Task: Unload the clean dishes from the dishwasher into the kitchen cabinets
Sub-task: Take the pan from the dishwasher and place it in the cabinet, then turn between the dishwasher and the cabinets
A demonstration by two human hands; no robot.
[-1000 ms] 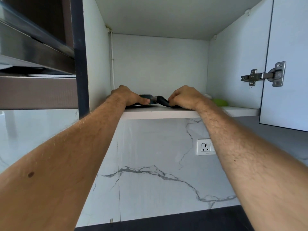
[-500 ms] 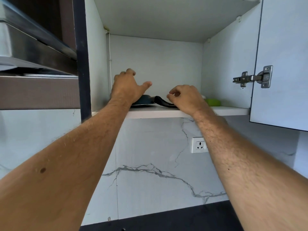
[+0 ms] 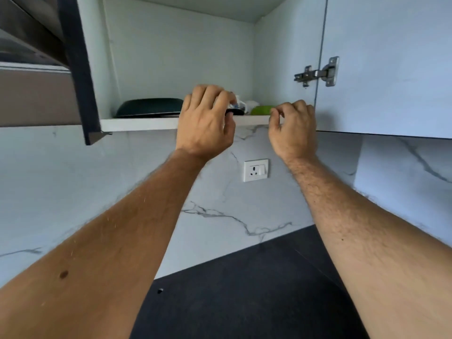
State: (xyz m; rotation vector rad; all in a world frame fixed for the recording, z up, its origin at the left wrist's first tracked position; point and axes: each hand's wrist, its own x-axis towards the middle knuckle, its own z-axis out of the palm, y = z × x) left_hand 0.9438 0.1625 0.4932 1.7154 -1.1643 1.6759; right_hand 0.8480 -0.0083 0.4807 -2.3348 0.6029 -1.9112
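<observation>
A dark pan (image 3: 150,107) lies on the white shelf (image 3: 139,124) of the open wall cabinet, its black handle end (image 3: 236,111) poking out past my left hand. My left hand (image 3: 205,123) hangs in front of the shelf edge, fingers loosely curled, holding nothing. My right hand (image 3: 292,129) is lower and to the right, just below the shelf edge, fingers loosely curled and empty. Behind the hands on the shelf sit a white cup (image 3: 241,105) and a green bowl (image 3: 263,110).
The open cabinet door (image 3: 386,64) with its metal hinge (image 3: 316,73) stands at the right. A dark cabinet panel (image 3: 78,69) borders the left side. A wall socket (image 3: 255,170) sits on the marble backsplash above the dark countertop (image 3: 244,289).
Both hands let go of the pan and drew back from the shelf toward me. The pan stays on the shelf. My view shifted left, so the cabinet now sits further right.
</observation>
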